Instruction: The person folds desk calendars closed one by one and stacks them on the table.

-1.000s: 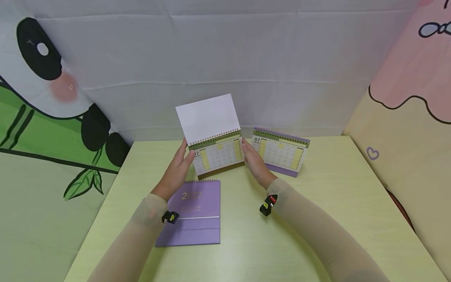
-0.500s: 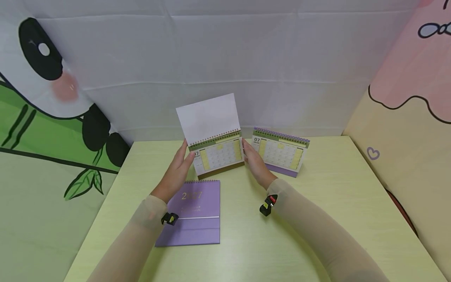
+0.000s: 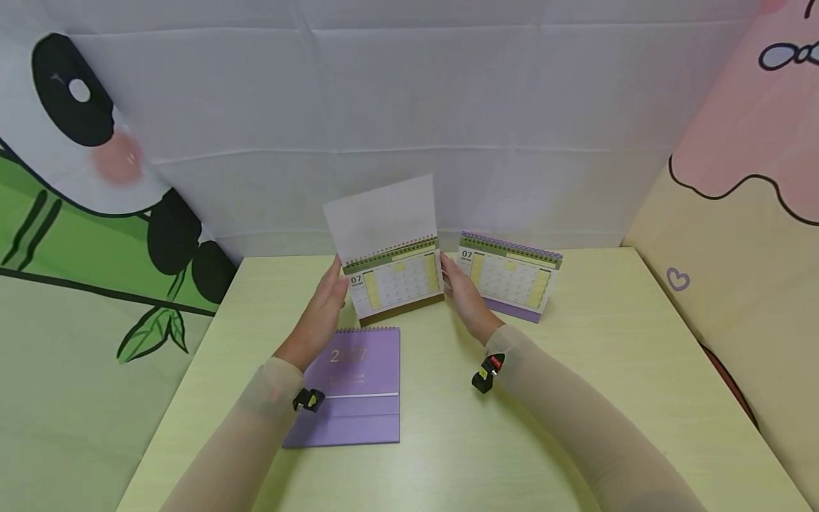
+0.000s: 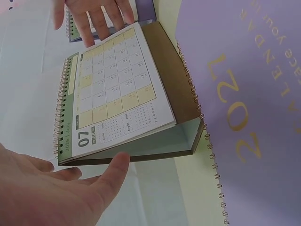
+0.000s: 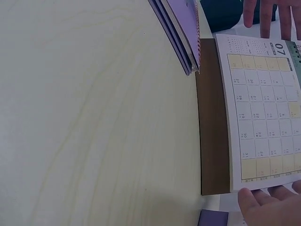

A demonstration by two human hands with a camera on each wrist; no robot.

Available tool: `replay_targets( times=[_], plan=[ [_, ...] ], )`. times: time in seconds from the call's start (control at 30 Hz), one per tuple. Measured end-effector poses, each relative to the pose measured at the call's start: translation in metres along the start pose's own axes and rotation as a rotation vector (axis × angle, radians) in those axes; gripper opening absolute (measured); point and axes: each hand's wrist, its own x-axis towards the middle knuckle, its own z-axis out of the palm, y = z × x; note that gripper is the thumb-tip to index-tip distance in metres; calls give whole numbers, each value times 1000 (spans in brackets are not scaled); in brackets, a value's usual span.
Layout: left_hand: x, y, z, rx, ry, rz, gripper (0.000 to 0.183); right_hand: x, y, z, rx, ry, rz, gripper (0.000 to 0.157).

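While a hand is set at each of its short sides, the brown calendar [image 3: 398, 283] is seen in the middle of the head view, standing on the worktop [image 3: 480, 441]. Its long side is slanted, low at the left and higher at the right. A blank white page [image 3: 384, 220] is seen sticking up above it. The left hand [image 3: 310, 323] is placed at its left side and the right hand [image 3: 468, 302] at its right, so neither is plainly nearer. Below and to the left, a flat purple calendar [image 3: 367, 363] is seen. To the right, a green and purple calendar [image 3: 508, 277] is stood up.

In the left wrist view, the long side is seen running up and down the frame. The left hand is found at the lower left, with its thumb held straight by the near short side; whether it is touched cannot be told. At the top, the fingers of the right hand are spread, and nothing is pinched.

In the right wrist view, the brown calendar is cut off by the right edge, its long side again up and down. The page's bottom end seems to be touched by the right hand, and the left hand's straight fingers are seen at the upper right.
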Motion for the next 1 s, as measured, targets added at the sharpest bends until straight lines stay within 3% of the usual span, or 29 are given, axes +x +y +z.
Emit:
replay_targets(
  times=[0.23, 0.73, 0.83, 0.9, 1.0],
  plan=[
    [-2, -1, 1, 6, -9, -40, 75, 2, 6, -5, 19, -17, -5, 82],
    [-2, -4, 3, 21, -11, -1, 70, 3, 9, -12, 48, -38, 11, 83],
    [-2, -4, 3, 35, -10, -17, 71, 12, 22, -16, 60, -39, 26, 82],
    [-3, -4, 4, 34, -12, -21, 73, 27, 45, -23, 101, -42, 26, 81],
    [-3, -4, 4, 27, -9, -28, 73, 39, 63, -27, 155, -50, 30, 80]
  ],
)
